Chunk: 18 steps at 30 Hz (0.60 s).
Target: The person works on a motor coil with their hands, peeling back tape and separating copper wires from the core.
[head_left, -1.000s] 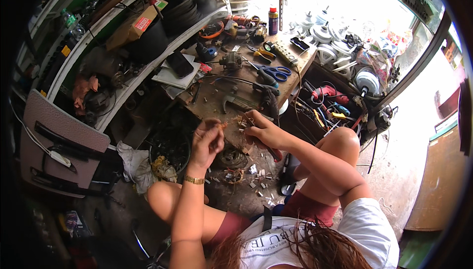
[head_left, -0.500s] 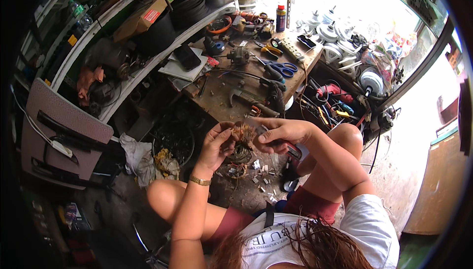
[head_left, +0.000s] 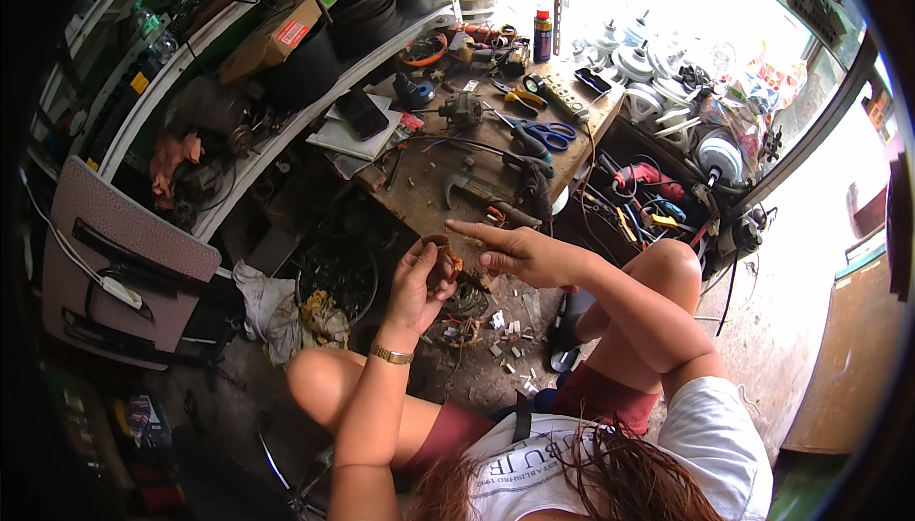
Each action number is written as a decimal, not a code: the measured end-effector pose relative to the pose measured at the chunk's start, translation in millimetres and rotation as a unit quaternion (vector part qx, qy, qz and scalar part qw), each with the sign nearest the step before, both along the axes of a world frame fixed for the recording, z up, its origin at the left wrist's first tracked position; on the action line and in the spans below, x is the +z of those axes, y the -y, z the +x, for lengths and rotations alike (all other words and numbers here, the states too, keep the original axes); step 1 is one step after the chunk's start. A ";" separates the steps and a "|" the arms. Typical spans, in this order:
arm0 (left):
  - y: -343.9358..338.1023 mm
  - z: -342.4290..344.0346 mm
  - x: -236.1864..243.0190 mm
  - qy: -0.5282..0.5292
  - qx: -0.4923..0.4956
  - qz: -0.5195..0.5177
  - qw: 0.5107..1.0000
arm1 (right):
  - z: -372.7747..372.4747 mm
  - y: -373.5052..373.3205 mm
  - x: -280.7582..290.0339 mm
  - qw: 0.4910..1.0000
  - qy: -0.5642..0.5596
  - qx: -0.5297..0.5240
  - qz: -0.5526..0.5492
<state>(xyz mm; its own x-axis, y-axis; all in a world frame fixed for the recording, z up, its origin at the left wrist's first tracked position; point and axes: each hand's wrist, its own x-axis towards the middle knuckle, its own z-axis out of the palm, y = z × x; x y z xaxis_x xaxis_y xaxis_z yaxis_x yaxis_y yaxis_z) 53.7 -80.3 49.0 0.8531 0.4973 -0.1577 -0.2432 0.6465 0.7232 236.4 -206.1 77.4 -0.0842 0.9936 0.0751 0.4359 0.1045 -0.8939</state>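
Note:
My left hand [head_left: 416, 278], wearing a gold watch [head_left: 392, 355], has its fingers curled round a small part with copper-coloured windings [head_left: 455, 260], mostly hidden by the fingers. Just to its right, my right hand [head_left: 538, 256] points its index finger across toward the part, thumb held apart. Its other fingers are folded under. A small red end of a tool [head_left: 570, 288] shows beneath that hand; the rest of the tool is hidden. Both hands are raised in front of the low wooden table [head_left: 405, 199], above the littered floor.
On the table lie a hammer [head_left: 467, 187], blue-handled scissors [head_left: 553, 132], a phone [head_left: 362, 114], a power strip [head_left: 564, 97] and a spray can [head_left: 542, 37]. A tool box [head_left: 624, 202] stands at right, a tub [head_left: 334, 278] at left. Scraps [head_left: 510, 330] litter the floor.
My right hand has drawn slightly away from the wound part, its index finger now stretched out. The red tool, plainer before, is now mostly covered. My left hand has turned the part slightly.

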 end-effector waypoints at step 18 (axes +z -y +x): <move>12.1 17.9 1.1 -0.074 0.028 0.206 0.975 | -23.5 -7.7 -9.7 0.927 -0.325 -0.173 -0.076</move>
<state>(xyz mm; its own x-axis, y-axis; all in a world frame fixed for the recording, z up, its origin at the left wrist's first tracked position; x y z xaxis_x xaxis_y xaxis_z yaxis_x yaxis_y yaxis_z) 71.5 -92.3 50.1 0.8055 0.5902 -0.0534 -0.1433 0.2815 0.9488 212.9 -198.4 67.7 0.2554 0.9558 -0.1454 -0.2157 -0.0902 -0.9723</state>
